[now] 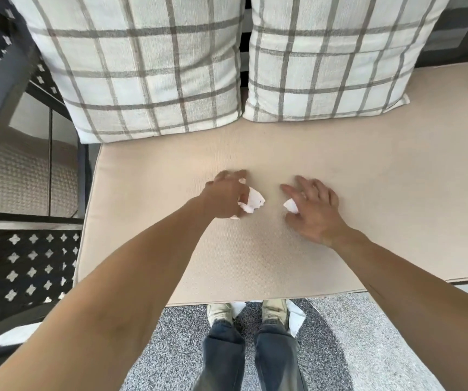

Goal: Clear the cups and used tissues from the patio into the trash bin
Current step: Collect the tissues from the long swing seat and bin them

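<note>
Two crumpled white tissues lie on the beige seat cushion (340,170) of a patio sofa. My left hand (225,194) is curled over the left tissue (252,201), its fingers closing around it. My right hand (316,210) rests on the cushion with its fingers spread over the right tissue (291,206), which shows under the index finger and thumb. More white tissue (294,317) lies on the floor beside my right shoe. No cup and no trash bin are in view.
Two plaid pillows (148,66) lean against the sofa back. A black metal side table (26,263) with cut-out stars stands to the left. Grey speckled carpet (368,348) and my jeans and shoes are below the cushion's front edge.
</note>
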A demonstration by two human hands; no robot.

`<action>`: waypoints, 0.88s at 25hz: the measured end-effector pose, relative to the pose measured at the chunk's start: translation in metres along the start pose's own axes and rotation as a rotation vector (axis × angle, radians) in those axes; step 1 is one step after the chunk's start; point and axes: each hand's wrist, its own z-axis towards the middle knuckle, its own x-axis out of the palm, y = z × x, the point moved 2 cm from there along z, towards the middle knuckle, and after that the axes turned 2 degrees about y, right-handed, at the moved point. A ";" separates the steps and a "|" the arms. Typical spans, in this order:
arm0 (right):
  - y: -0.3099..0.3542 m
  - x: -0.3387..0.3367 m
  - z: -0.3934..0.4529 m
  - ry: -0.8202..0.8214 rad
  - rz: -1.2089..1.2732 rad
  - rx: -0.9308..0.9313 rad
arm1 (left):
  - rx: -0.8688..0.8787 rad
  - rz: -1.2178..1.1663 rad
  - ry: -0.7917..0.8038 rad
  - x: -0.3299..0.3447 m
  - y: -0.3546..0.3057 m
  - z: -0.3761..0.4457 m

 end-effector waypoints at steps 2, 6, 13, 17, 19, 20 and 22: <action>-0.005 0.006 -0.002 -0.158 -0.109 -0.055 | 0.008 -0.030 -0.087 0.005 0.001 -0.003; -0.007 0.002 -0.012 -0.255 -0.099 0.006 | 0.001 -0.123 -0.196 0.014 0.001 -0.016; 0.021 -0.055 -0.046 -0.157 0.241 0.099 | -0.079 -0.360 -0.286 -0.008 -0.019 -0.069; 0.063 -0.116 -0.090 -0.145 0.259 0.015 | -0.095 -0.503 -0.402 -0.052 -0.043 -0.135; 0.089 -0.143 -0.115 -0.067 0.319 0.026 | -0.112 -0.507 -0.463 -0.073 -0.054 -0.177; 0.102 -0.153 -0.127 0.005 0.423 0.024 | -0.115 -0.493 -0.494 -0.081 -0.059 -0.198; 0.128 -0.171 -0.150 0.110 0.530 -0.080 | -0.129 -0.469 -0.554 -0.092 -0.063 -0.239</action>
